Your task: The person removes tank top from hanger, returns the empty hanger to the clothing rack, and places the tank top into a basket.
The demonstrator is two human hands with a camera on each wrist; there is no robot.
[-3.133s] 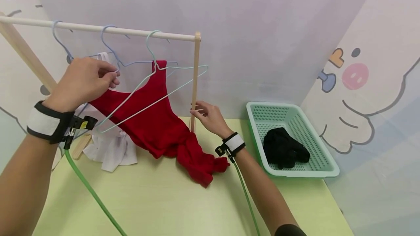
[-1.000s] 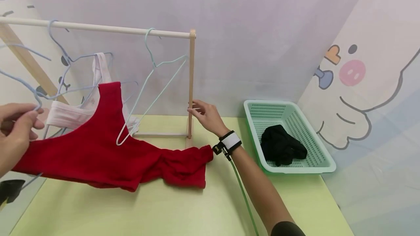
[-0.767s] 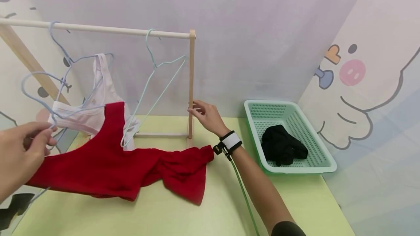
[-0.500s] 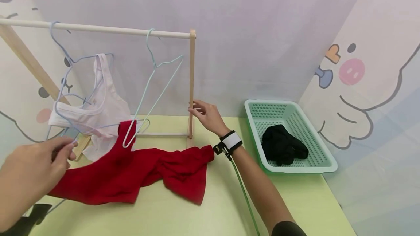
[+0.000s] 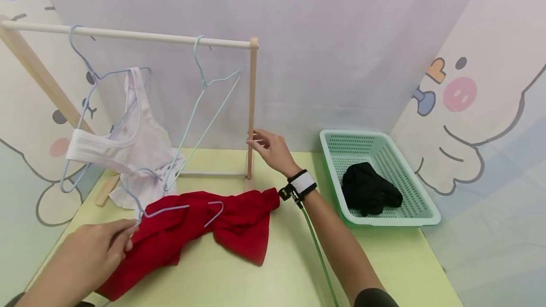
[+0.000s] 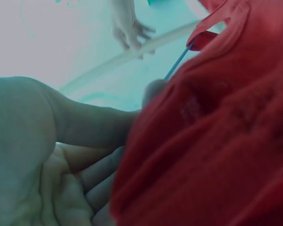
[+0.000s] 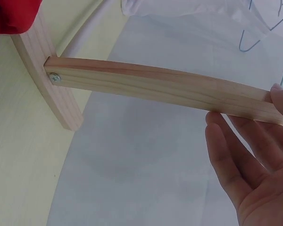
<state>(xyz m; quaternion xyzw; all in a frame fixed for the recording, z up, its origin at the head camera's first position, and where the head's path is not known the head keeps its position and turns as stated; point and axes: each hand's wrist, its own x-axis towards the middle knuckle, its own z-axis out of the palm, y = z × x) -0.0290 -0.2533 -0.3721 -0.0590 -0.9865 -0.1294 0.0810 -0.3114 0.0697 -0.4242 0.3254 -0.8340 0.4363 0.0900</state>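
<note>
Pale blue wire, that's the loose hanger (image 5: 168,210), pinched near its neck by the left hand (image 5: 95,248), low in front of the rack (image 5: 252,89). The red top (image 5: 183,224) is slumped on the table (image 5: 230,278) just in front of the rack too, one strap apparently over the hanger's arm (can't tell about the other strap). Right hand (image 5: 273,151) has thumb and fingers round the rack's right post. My read: the step in hand is handling the top on its hanger, off the bar, and the next move calls for keeping that pinch so the strap doesn't slip. White top (image 5: 141,129) and mint hanger (image 5: 204,84) hang on the rack. The table's yellowish green; right of the rack there's a plastic basket (image 5: 384,222) with black cloth (image 5: 371,189) in it. Behind the rack, a lilac curtain (image 5: 341,51).
</note>
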